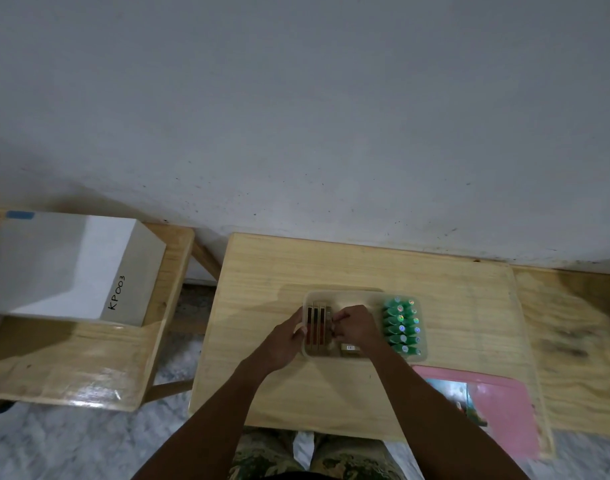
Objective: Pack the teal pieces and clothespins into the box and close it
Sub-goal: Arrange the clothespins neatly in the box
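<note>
A clear plastic box [345, 292] sits in the middle of the small wooden table [262, 271]. Along its right side lies a row of several teal pieces [402, 325] with shiny round stickers. Brown and red clothespins [316, 327] stand packed in a row at the box's left side. My left hand [286, 341] rests on the box's left wall, thumb against the clothespins. My right hand [355, 327] is inside the box, fingers pinched on a clothespin at the right end of the row. A small brown piece [349, 348] lies at the box's near wall.
A pink lid [504, 410] with a picture label lies on the table at the near right. A white box [71, 268] marked KP003 stands on a wooden bench [89, 368] to the left. Another wooden surface [580, 341] adjoins on the right. A grey wall lies behind.
</note>
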